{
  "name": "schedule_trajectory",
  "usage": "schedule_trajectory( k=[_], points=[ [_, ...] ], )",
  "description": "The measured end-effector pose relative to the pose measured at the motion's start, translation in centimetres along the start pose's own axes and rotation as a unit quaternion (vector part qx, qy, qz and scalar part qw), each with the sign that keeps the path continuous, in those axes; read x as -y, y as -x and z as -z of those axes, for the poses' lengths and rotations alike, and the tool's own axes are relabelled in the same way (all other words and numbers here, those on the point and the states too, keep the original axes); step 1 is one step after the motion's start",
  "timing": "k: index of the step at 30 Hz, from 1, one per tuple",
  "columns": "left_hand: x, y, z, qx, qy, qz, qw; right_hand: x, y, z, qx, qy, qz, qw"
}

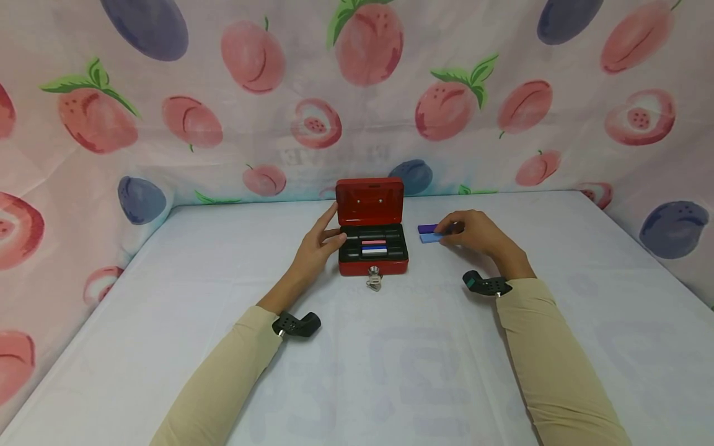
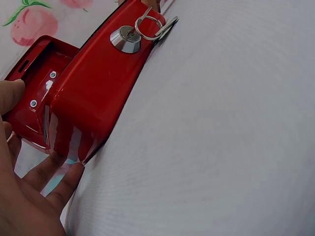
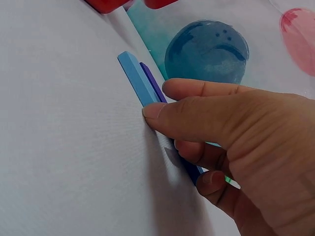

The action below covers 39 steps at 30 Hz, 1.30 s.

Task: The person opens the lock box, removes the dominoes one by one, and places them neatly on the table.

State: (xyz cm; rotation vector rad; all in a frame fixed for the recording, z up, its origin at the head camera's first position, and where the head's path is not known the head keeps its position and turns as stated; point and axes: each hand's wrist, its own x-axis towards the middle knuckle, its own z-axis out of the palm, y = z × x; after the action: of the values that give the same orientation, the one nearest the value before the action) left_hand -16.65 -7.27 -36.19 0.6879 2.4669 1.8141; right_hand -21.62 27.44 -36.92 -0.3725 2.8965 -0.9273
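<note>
A red metal cash box (image 1: 372, 267) stands with its lid (image 1: 369, 202) raised. In its black tray (image 1: 397, 249) lie a reddish stick (image 1: 374, 242), a blue stick (image 1: 374, 248) and a white stick (image 1: 374, 251). My left hand (image 1: 313, 251) rests against the box's left side, fingers fairly straight, thumb at the tray rim and one finger by the lid. To the right of the box, my right hand (image 1: 474, 234) pinches a light blue stick (image 3: 135, 76) by thumb and fingers. A purple stick (image 3: 151, 78) lies right beside it, partly hidden by the hand.
Keys on a ring (image 2: 152, 27) hang from the lock (image 2: 126, 39) at the box's front. A white cloth (image 1: 390, 359) covers the table. Behind it hangs a fruit-printed curtain (image 1: 368, 118). Each wrist wears a black camera mount, the right one (image 1: 486, 285) close over the cloth.
</note>
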Motion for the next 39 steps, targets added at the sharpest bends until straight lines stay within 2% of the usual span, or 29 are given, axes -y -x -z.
schedule_trajectory(
  k=[9, 27, 35, 39],
  points=[
    [0.2, 0.4, 0.2, 0.006, 0.004, -0.009, 0.9999, 0.4, 0.8, -0.2, -0.005, 0.003, 0.003, 1.0],
    [0.1, 1.2, -0.5, -0.003, -0.013, -0.023, 0.9997, -0.1, 1.3, -0.5, -0.01, 0.002, 0.012, 1.0],
    [0.0, 1.3, -0.6, -0.004, -0.019, -0.009, 0.9998, 0.0, 1.4, 0.0, -0.01, 0.0, -0.013, 1.0],
    [-0.1, 1.3, -0.5, -0.004, -0.017, -0.008, 0.9998, 0.2, 1.5, 0.4, -0.021, -0.001, -0.007, 1.0]
  ],
)
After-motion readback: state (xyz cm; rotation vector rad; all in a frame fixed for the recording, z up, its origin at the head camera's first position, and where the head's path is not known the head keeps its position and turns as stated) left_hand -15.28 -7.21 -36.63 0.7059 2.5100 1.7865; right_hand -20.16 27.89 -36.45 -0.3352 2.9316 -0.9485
